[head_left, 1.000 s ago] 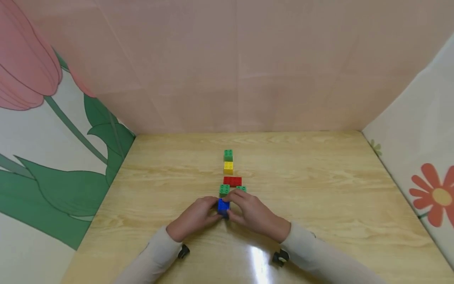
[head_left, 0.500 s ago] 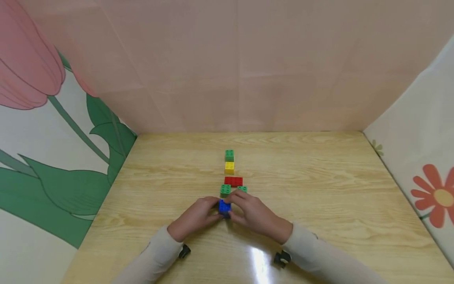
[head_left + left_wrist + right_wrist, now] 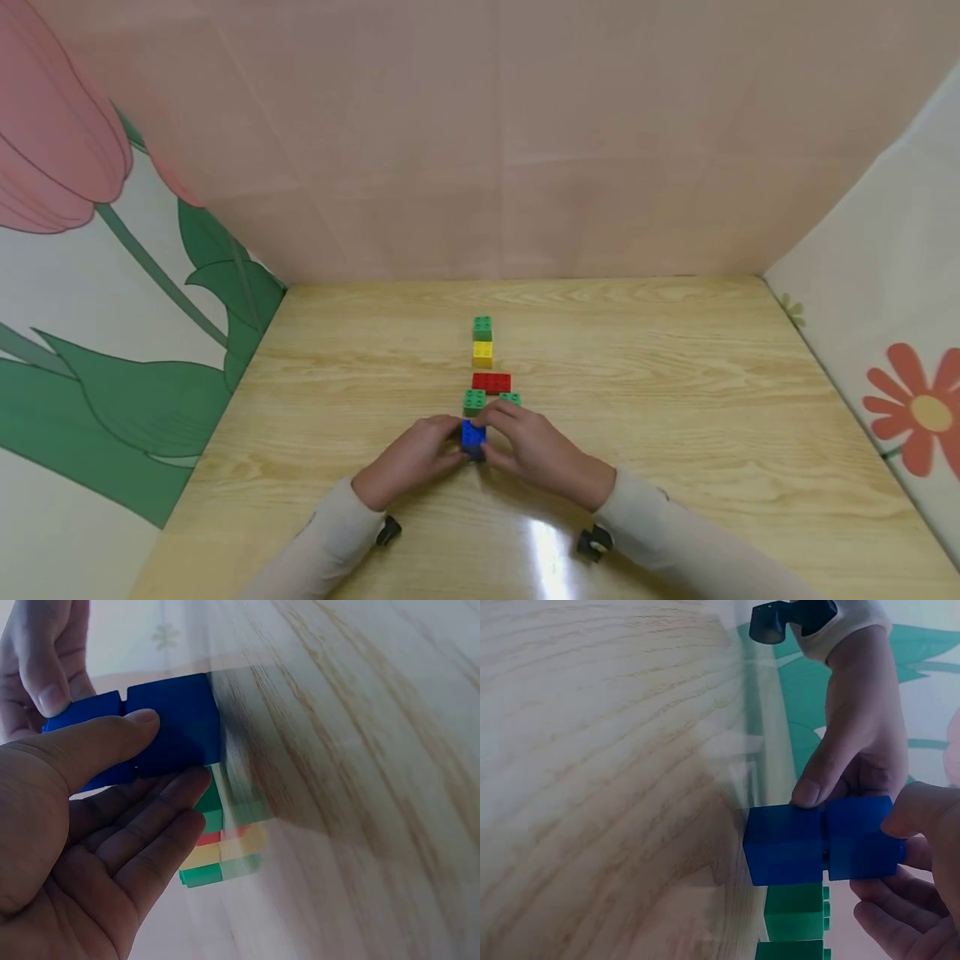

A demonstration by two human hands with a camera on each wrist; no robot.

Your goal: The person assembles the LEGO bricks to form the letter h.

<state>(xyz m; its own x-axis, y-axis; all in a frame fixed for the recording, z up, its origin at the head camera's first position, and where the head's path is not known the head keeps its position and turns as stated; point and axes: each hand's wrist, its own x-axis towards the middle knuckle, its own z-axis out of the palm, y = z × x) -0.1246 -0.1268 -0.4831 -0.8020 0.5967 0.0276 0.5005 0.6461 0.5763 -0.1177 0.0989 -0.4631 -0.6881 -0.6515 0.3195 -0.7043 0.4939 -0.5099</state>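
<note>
Two blue toy building bricks stand one above the other on the table, a narrow gap showing between them. The lower brick rests on the wood; the upper brick sits over it. My left hand grips the lower one from the left, thumb on its near side and fingers at its far side. From the right, my right hand pinches the upper brick between thumb and fingers. Just beyond stand a green brick and a second green brick, the latter partly hidden by the right hand.
Farther back in a rough line lie a long red brick, a yellow brick and another green brick. The wooden table meets a plain pink wall behind and flower-printed walls at both sides.
Both hands keep their hold on the blue bricks. The whole view shifts slightly sideways and back; the other bricks stay where they are on the table.
</note>
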